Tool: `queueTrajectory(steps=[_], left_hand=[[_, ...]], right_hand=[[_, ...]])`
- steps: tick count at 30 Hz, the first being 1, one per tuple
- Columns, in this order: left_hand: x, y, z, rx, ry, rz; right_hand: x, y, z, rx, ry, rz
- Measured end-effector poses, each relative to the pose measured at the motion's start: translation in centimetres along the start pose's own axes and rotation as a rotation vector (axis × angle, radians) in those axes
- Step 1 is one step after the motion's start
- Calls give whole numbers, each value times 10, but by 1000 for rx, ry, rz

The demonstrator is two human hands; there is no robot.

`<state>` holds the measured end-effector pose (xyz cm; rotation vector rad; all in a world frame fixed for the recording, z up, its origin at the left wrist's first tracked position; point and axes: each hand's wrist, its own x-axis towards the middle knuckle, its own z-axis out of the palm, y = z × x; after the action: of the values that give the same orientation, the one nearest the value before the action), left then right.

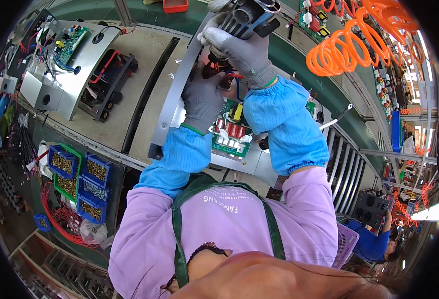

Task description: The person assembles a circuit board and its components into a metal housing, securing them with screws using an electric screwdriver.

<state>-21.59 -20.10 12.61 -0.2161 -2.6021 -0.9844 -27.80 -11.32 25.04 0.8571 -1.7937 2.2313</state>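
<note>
My right hand [247,55], in a grey glove, is closed round a black-and-silver boxy device [252,17] with a round face and vents. It is held above the far end of an open sheet-metal housing [172,102]. Down inside that housing is my left hand [203,99], also gloved. Its fingers are bent in beside red and black wired parts [214,67]; what they hold, if anything, is hidden. Nearer to me in the housing lies a green circuit board [232,130] with red, white and yellow components.
At left, another metal housing [92,60] with a circuit board stands on the bench. Blue bins [97,170] of screws sit at lower left, beside red wires [60,214]. Orange coiled hoses [334,52] hang at upper right. A roller rack [341,162] and another person [371,244] are at right.
</note>
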Motion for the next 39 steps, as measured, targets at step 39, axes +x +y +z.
queueTrajectory(steps=[39], left_hand=[[-4,0,-8,-109,-48,-23]], right_hand=[[-2,-5,0,-24,-120,157]])
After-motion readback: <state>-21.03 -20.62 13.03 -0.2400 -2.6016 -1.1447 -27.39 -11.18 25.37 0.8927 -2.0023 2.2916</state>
